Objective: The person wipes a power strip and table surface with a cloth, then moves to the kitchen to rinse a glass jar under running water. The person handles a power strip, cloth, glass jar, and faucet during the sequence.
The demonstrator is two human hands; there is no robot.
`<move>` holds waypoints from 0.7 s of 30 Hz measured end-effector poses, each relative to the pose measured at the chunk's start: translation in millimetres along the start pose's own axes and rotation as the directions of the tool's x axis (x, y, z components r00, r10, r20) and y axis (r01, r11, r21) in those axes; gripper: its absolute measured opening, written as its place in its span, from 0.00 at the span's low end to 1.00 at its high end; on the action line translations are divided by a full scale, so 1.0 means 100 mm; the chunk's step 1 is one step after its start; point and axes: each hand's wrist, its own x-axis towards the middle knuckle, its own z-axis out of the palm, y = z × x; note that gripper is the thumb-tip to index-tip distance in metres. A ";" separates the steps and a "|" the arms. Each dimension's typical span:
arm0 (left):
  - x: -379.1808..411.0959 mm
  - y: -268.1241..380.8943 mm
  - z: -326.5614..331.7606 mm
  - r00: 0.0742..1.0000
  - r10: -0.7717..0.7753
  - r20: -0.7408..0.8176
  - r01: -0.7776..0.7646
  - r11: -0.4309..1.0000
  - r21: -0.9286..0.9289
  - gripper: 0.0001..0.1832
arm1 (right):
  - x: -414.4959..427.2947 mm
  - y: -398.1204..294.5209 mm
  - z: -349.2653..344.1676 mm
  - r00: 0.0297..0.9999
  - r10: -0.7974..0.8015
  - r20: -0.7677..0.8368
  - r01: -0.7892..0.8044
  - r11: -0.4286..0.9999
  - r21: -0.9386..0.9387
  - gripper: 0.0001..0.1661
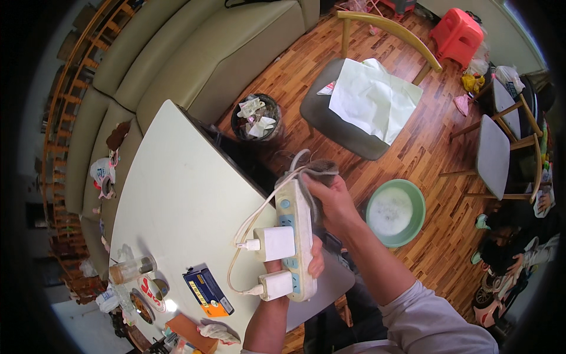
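Observation:
My left hand [315, 257] is wrapped around the lower part of a white power strip [304, 212] from beneath, most of the hand hidden by it. Two white charger plugs [277, 243] with white cables sit in the strip's sockets. At the strip's far end my right hand [334, 199] grips a grey cloth [322, 170], which lies against the strip's edge. The strip is held up over the corner of a white table [190, 177].
A green basin [419, 221] of sudsy water and a trash bin [234, 126] stand on the wood floor. A chair [316, 101] bears white paper. A blue and orange box [208, 292] and a glass jar [143, 265] are on the table. Another person [513, 248] sits at the right.

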 end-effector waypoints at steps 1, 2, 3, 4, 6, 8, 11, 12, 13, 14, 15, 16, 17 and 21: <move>-0.02 0.00 0.02 1.000 0.013 -0.018 -0.013 1.000 -0.003 0.37 | -0.02 0.00 -0.01 1.000 0.008 -0.017 -0.007 1.000 0.019 0.22; -0.04 -0.01 0.04 0.999 0.026 -0.036 -0.027 1.000 -0.006 0.38 | -0.04 0.01 -0.02 0.999 0.015 -0.035 -0.014 0.999 0.039 0.22; -0.07 -0.01 0.05 0.997 0.045 -0.054 -0.046 0.999 -0.008 0.38 | -0.11 0.03 -0.02 1.000 -0.007 0.028 0.008 0.999 -0.044 0.22; -0.08 0.01 0.01 0.999 0.011 -0.052 -0.010 1.000 0.019 0.38 | -0.23 0.04 -0.03 0.996 -0.027 0.086 0.037 0.992 -0.125 0.22; -0.09 0.07 -0.06 0.997 -0.057 -0.053 0.061 0.995 0.073 0.38 | -0.34 0.03 0.04 0.987 -0.071 0.146 0.100 0.975 -0.200 0.20; -0.06 -0.02 0.05 0.994 -0.021 -0.112 0.028 0.998 0.063 0.39 | -0.19 0.00 0.01 0.992 -0.066 0.109 0.085 0.980 -0.181 0.19; 0.04 -0.01 0.10 0.990 0.022 -0.139 -0.008 0.995 0.099 0.38 | -0.02 -0.08 0.08 0.998 -0.043 0.050 0.050 0.987 -0.150 0.16; 0.06 0.02 0.09 0.991 0.037 -0.128 -0.020 0.992 0.128 0.38 | 0.01 -0.04 0.09 0.998 -0.039 0.043 0.044 0.991 -0.123 0.16; 0.06 0.05 0.06 0.992 0.051 -0.116 -0.033 0.987 0.157 0.37 | 0.01 -0.03 0.10 0.999 -0.036 0.035 0.039 0.995 -0.097 0.16; 0.05 0.08 -0.07 0.999 0.051 -0.017 -0.047 0.982 0.183 0.35 | -0.04 -0.06 0.07 0.997 0.055 0.051 -0.046 0.987 -0.156 0.20; 0.04 0.12 -0.11 0.988 0.081 -0.129 -0.055 0.978 0.199 0.35 | -0.11 -0.09 0.05 0.987 0.107 0.121 -0.073 0.964 -0.257 0.23; 0.02 0.13 -0.14 0.965 0.111 -0.239 -0.059 0.975 0.213 0.35 | -0.20 -0.13 0.02 0.969 0.166 0.181 -0.092 0.929 -0.358 0.25; 0.01 0.14 -0.16 0.928 0.139 -0.345 -0.062 0.972 0.225 0.35 | -0.28 -0.15 0.01 0.945 0.229 0.234 -0.101 0.884 -0.456 0.28; 0.13 0.09 -0.25 0.757 0.322 -0.568 -0.225 0.945 0.237 0.33 | -0.43 -0.07 -0.06 0.897 0.002 0.441 0.262 0.802 -0.537 0.43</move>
